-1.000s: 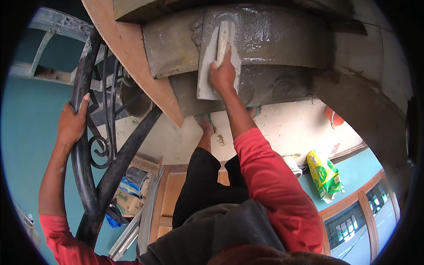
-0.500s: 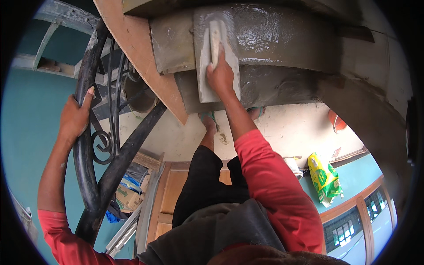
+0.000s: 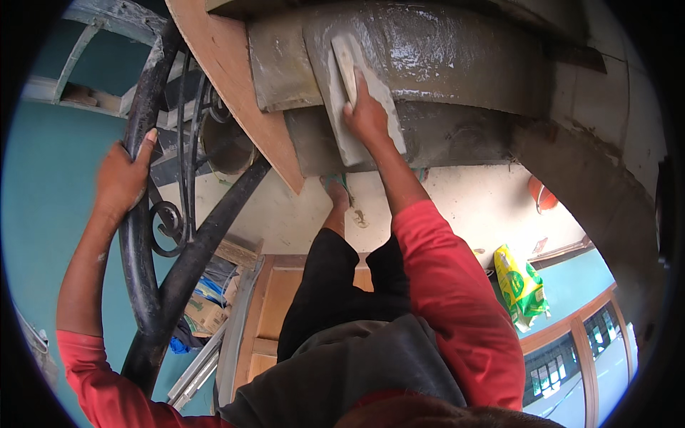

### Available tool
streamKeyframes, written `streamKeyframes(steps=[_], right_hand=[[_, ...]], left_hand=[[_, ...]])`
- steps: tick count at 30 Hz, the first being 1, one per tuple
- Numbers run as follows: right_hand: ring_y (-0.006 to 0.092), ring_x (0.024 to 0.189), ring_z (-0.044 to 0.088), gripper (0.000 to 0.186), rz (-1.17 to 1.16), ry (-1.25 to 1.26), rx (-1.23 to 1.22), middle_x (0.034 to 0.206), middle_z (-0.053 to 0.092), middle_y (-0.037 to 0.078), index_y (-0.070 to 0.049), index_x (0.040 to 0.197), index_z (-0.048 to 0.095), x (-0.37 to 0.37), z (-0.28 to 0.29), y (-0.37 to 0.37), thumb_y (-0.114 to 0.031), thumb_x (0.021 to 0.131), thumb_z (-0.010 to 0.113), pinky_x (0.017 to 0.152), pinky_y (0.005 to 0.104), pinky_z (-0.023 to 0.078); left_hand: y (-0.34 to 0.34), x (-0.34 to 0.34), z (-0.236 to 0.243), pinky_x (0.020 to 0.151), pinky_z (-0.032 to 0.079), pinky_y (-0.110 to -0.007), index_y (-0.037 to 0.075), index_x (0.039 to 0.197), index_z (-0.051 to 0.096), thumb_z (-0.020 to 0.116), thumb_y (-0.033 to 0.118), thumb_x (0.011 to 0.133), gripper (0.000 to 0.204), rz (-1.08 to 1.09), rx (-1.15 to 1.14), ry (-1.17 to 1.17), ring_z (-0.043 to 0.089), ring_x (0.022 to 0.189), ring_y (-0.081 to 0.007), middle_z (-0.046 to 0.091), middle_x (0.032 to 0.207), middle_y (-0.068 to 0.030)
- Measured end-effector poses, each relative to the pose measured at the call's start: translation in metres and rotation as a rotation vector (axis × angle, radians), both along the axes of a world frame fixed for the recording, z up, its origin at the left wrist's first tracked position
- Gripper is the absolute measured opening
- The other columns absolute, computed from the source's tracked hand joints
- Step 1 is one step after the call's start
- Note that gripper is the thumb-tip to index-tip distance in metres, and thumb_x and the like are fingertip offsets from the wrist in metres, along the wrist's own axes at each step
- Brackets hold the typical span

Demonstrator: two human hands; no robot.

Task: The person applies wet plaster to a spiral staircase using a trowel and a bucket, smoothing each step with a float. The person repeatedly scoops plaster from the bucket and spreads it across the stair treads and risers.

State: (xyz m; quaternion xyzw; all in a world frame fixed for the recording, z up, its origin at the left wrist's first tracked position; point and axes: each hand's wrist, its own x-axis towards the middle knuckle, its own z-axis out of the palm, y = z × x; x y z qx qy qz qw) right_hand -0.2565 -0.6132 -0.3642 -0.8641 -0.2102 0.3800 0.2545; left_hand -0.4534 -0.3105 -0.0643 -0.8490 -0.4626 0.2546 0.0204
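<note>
My right hand is closed around the pale handle of a flat rectangular plastering trowel. The trowel lies slanted across the wet grey cement of a curved step, its lower end reaching over the step's edge in front of the darker riser. Over on the left, my left hand grips a thick black handrail, thumb along its upper side. Fingers on the rail's far side are hidden. A brown board stands against the step's left end.
Black scrollwork and a slanting black bar stand beside the rail. Under the step is a pale floor, with an orange bucket and a yellow-green bag to the right. Cardboard lies lower left.
The trowel has turned, its lower end swinging right and its upper end shifting slightly left and down. My left hand keeps its hold on the handrail. The view has shifted slightly.
</note>
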Motion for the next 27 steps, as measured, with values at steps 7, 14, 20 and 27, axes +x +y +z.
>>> streamKeyframes(steps=[7, 14, 20, 27], right_hand=[[0.0472, 0.094, 0.068, 0.093, 0.03, -0.034, 0.031, 0.103, 0.071, 0.028, -0.023, 0.163, 0.015, -0.013, 0.002, 0.015, -0.019, 0.087, 0.068, 0.084, 0.0548, 0.052], [0.0457, 0.093, 0.068, 0.09, 0.059, -0.021, 0.06, 0.099, 0.071, 0.026, -0.023, 0.162, 0.018, -0.03, -0.003, 0.022, -0.019, 0.087, 0.067, 0.083, 0.0538, 0.053], [0.0456, 0.097, 0.068, 0.09, 0.199, 0.078, 0.058, 0.105, 0.069, 0.028, -0.025, 0.163, 0.02, -0.064, 0.008, -0.028, -0.018, 0.086, 0.066, 0.087, 0.0533, 0.052], [0.0468, 0.104, 0.068, 0.086, -0.356, -0.181, 0.056, 0.115, 0.068, 0.031, -0.02, 0.162, 0.023, -0.027, 0.002, -0.107, -0.021, 0.087, 0.064, 0.093, 0.0503, 0.053]], left_hand=[[0.005, 0.005, 0.004, 0.093, 0.05, -0.05, -0.016, 0.116, 0.058, 0.052, 0.073, 0.094, 0.092, 0.049, -0.053, 0.04, 0.066, 0.103, -0.05, 0.067, 0.104, -0.0378], [-0.002, 0.016, 0.004, 0.095, 0.049, -0.048, -0.015, 0.118, 0.059, 0.051, 0.074, 0.093, 0.092, 0.102, -0.116, 0.052, 0.067, 0.104, -0.0483, 0.067, 0.102, -0.0368], [0.001, 0.015, 0.006, 0.091, 0.05, -0.047, -0.014, 0.113, 0.06, 0.052, 0.072, 0.094, 0.088, 0.135, -0.116, 0.033, 0.069, 0.099, -0.045, 0.068, 0.099, -0.033], [0.002, 0.008, 0.004, 0.088, 0.052, -0.046, -0.013, 0.111, 0.061, 0.053, 0.072, 0.094, 0.087, 0.143, -0.096, 0.027, 0.069, 0.096, -0.0443, 0.069, 0.097, -0.0312]])
